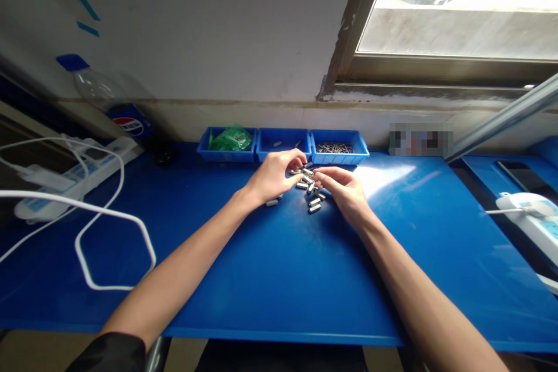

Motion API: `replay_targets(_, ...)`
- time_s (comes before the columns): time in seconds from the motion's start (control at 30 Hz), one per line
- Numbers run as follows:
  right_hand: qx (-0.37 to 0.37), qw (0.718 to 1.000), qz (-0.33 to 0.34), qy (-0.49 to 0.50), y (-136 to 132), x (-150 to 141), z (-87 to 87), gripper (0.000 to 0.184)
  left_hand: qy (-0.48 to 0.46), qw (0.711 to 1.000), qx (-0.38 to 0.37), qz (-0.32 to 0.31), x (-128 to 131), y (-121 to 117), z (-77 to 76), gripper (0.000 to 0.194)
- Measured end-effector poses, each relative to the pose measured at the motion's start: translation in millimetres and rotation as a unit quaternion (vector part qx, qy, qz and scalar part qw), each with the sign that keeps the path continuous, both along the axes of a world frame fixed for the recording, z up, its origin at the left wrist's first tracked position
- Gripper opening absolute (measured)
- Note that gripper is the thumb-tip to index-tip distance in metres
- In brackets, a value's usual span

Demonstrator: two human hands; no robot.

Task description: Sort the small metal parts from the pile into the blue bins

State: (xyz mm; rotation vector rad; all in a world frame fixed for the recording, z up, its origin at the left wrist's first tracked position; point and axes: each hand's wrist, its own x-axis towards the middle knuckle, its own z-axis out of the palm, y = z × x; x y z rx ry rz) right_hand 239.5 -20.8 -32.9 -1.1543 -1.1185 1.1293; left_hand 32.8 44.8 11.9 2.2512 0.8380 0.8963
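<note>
A loose pile of small silver and dark metal cylinders (314, 202) lies on the blue table between my hands. My left hand (274, 177) curls over the pile's left side, thumb and fingers bent around something too small to make out. From the right, my right hand (344, 187) reaches in with thumb and forefinger pinched at the pile's edge. A small metal piece seems to be at those fingertips, but its kind is unclear. A few cylinders (272, 203) lie just below my left hand, partly hidden by it.
Behind the pile stand three blue bins: one with a green plastic bag (233, 138), one with a few small pieces (283, 154), one with many thin pins (335, 147). At left are a cola bottle (131, 119), a power strip (104, 160) and white cables (139, 221).
</note>
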Motion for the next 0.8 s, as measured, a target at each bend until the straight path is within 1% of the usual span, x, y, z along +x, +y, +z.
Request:
replay_targets(0.1, 0.028, 0.999, -0.040, 0.000, 0.7, 2.5, 1.2, 0.035, 0.103, 0.994, 0.014, 0.016, -3.2, 3.6, -8.3, 0.016)
replay_targets(0.17, 0.052, 0.997, -0.052, 0.000, 0.8, 4.2, 3.1, 0.042, 0.152, 0.988, 0.025, 0.016, -3.7, 4.1, -13.5, 0.016)
replay_targets(0.27, 0.058, 0.997, -0.054, -0.007, 0.6, 5.6, 5.1, 0.052, 0.195, 0.980, 0.047, 0.020, -1.2, 2.2, -19.2, 0.020)
replay_targets(0.37, 0.051, 0.997, -0.050, -0.019, 0.2, 4.7, 5.0, 0.050, 0.218, 0.973, 0.066, 0.028, 2.3, 0.0, -22.9, 0.019)
replay_targets(0.47, 0.052, 0.997, -0.044, -0.028, 0.0, 2.9, 4.3, 0.045, 0.224, 0.971, 0.078, 0.039, 4.1, -0.8, -24.8, 0.018)
replay_targets(0.63, 0.048, 0.998, -0.035, -0.023, -0.4, 1.8, 5.3, 0.038, 0.214, 0.972, 0.067, 0.068, 2.3, -0.4, -23.9, 0.026)
replay_targets(0.73, 0.046, 0.998, -0.036, -0.013, -0.6, 2.2, 6.5, 0.033, 0.180, 0.980, 0.054, 0.064, 0.0, 1.9, -21.3, 0.026)
replay_targets(0.8, 0.045, 0.998, -0.037, -0.007, -0.8, 2.2, 7.5, 0.031, 0.129, 0.989, 0.039, 0.052, -1.1, 4.1, -18.6, 0.025)
